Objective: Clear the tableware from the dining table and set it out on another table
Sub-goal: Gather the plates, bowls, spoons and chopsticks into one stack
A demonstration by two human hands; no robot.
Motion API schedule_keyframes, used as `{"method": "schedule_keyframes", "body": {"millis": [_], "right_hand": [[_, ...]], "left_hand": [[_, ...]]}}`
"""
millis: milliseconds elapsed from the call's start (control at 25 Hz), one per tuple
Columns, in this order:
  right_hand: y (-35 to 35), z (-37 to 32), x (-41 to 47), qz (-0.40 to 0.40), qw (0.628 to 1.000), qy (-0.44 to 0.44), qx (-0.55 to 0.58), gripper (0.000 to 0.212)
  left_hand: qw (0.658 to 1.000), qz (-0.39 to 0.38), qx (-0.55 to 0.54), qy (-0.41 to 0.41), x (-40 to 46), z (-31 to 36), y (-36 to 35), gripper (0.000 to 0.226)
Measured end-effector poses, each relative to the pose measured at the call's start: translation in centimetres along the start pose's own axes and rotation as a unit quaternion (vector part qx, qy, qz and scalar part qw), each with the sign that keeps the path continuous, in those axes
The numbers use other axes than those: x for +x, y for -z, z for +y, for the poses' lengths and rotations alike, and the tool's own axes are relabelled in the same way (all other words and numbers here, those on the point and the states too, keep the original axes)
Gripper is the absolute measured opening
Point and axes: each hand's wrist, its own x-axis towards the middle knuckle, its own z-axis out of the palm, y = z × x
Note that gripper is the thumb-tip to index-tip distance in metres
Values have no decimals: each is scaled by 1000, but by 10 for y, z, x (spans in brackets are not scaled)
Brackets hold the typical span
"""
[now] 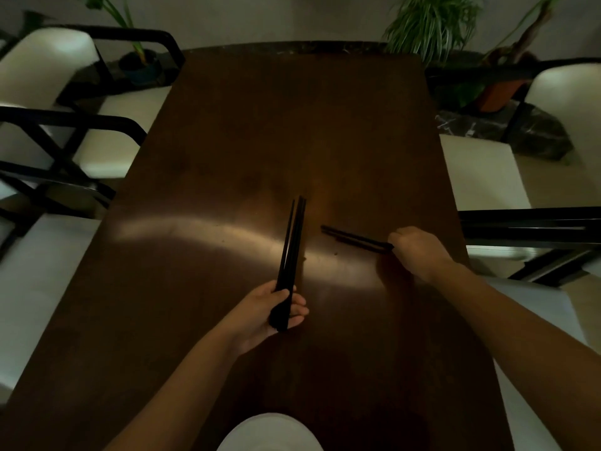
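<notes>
A long dark brown table (247, 138) fills the middle of the view. My left hand (274, 312) grips a bundle of black chopsticks (292, 242) by their thick ends, and their tips fan out pointing away from me. To the right, my right hand (414, 250) pinches the near end of another pair of black chopsticks (354, 239), which lies low over the table and points left. Whether that pair touches the tabletop cannot be told.
White-cushioned chairs with black frames stand along the left side (48, 73) and the right side (481, 170). Potted plants (432, 24) stand beyond the table's far end. A white rounded shape (270, 432) shows at the near edge.
</notes>
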Motion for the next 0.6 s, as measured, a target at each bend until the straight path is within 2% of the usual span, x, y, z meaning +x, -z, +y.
{"method": "schedule_keyframes", "body": {"millis": [80, 160, 240, 280, 440, 600], "right_hand": [[22, -10, -21, 139, 983, 119, -4, 29], [50, -33, -40, 290, 907, 302, -36, 28], [76, -62, -56, 326, 835, 438, -62, 21], [87, -74, -63, 321, 818, 471, -72, 21], [111, -97, -82, 312, 806, 491, -110, 24], [111, -119, -95, 356, 812, 448, -115, 19]], "left_hand": [[1000, -6, -9, 7, -12, 4, 0, 19], [999, -41, -5, 16, -25, 8, -4, 22], [995, -97, 26, 24, -39, 13, -9, 26], [991, -124, 40, 26, -47, 15, -11, 27], [984, -166, 66, 6, -73, 10, -18, 26], [986, -163, -39, -23, -92, -7, -31, 21]]}}
